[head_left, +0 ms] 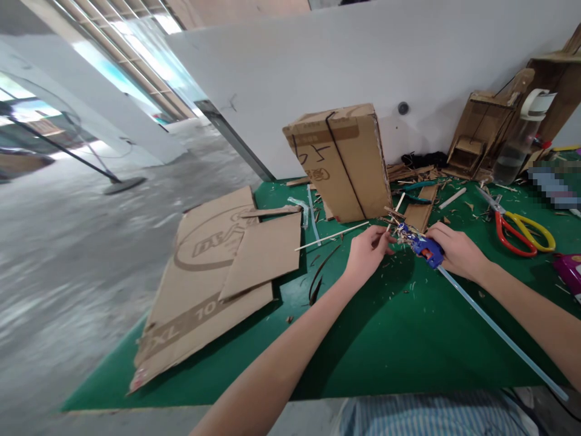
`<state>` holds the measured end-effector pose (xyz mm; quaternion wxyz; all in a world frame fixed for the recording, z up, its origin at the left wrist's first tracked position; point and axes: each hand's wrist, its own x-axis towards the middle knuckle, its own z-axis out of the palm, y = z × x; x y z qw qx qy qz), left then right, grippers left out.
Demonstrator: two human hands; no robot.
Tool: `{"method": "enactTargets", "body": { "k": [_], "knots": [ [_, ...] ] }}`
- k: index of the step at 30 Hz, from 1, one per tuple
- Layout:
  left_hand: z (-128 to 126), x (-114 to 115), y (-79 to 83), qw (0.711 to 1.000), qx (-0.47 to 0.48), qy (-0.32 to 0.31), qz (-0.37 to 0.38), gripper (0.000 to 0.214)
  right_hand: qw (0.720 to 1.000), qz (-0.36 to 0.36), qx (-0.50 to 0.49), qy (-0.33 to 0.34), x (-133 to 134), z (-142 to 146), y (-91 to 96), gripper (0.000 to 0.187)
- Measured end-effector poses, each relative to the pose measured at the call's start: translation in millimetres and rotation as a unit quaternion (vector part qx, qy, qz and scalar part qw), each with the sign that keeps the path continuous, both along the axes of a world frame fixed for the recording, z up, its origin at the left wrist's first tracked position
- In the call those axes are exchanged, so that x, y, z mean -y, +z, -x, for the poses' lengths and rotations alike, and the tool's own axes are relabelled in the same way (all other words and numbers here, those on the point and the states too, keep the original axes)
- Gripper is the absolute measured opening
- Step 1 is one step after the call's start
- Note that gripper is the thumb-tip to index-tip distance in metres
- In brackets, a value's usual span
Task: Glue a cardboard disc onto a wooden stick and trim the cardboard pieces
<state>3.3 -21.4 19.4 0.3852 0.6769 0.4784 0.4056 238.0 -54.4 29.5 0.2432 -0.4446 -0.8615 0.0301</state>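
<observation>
My right hand (458, 249) is wrapped round a blue hot glue gun (427, 249). A long translucent glue stick (494, 324) runs from its back end toward the table's front edge. My left hand (367, 249) pinches a thin wooden stick (401, 201), which tilts up and away from the fingertips. The gun's nozzle end, cluttered with brown scraps, is close to those fingertips; whether it touches the stick I cannot tell. Behind both hands stands a tall cardboard box (349, 163) with a dark line down its front. Another thin stick (336, 235) lies left of my left hand.
Cardboard sheets (204, 266) cover the left of the green table (363, 357). On the right lie red-and-yellow scissors (517, 230), with a clear bottle (515, 145) behind. Teal-handled pliers (420, 186) and a cardboard strip (421, 207) sit beyond my hands. A white partition (254, 79) rises behind.
</observation>
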Motion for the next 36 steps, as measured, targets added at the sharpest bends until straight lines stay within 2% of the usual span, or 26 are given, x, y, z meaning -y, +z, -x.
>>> {"method": "enactTargets", "body": {
  "k": [12, 19, 25, 36],
  "knots": [
    [0.3, -0.9, 1.0, 1.000, 0.004, 0.000, 0.005, 0.026, 1.000, -0.005, 0.026, -0.013, 0.1, 0.1, -2.2, 0.006],
    [0.1, 0.9, 3.2, 1.000, 0.000, 0.004, 0.002, 0.023, 0.999, 0.006, 0.031, -0.010, -0.7, -0.7, -0.3, 0.007],
    [0.7, 1.4, 6.3, 0.999, -0.035, 0.004, -0.020, 0.025, 1.000, 0.012, 0.011, -0.010, 0.0, 1.3, 1.3, 0.019],
    [0.5, 2.6, 6.9, 0.997, -0.060, -0.002, -0.039, 0.023, 0.998, 0.025, 0.046, -0.032, -1.1, 0.3, -1.7, 0.010]
  ]
}}
